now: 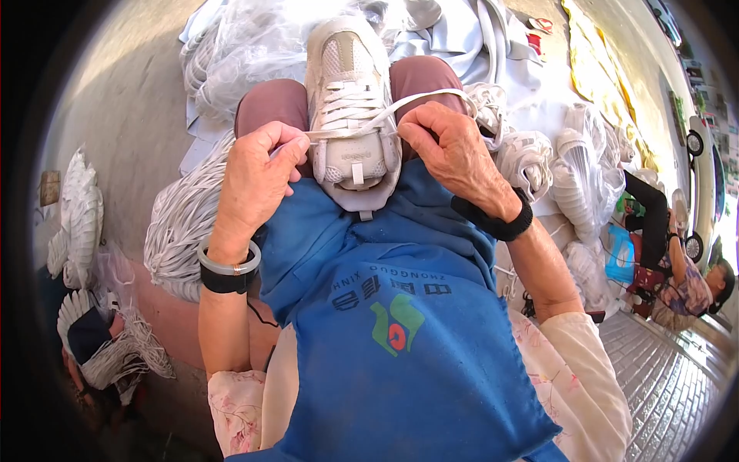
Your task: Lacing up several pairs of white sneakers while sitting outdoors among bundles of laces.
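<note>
A white and beige sneaker (356, 108) stands between my knees, its toe pointing away from me and its heel near my blue apron (385, 339). White shoelace (350, 108) crosses its tongue in several rows. On the left of the shoe's collar, my left hand (265, 165) pinches one lace end between thumb and fingers. My right hand (446, 142) is closed at the right side of the collar, pinching the lace there; its fingertips are partly hidden. A loose loop of lace arcs over my right knee, above that hand.
A thick bundle of white laces (185, 223) lies at my left. More sneakers (527, 158) and plastic-wrapped shoes (577, 181) sit at my right. Clear plastic bags (254, 46) cover the ground ahead. Another person (685, 285) sits at the far right, near a parked car.
</note>
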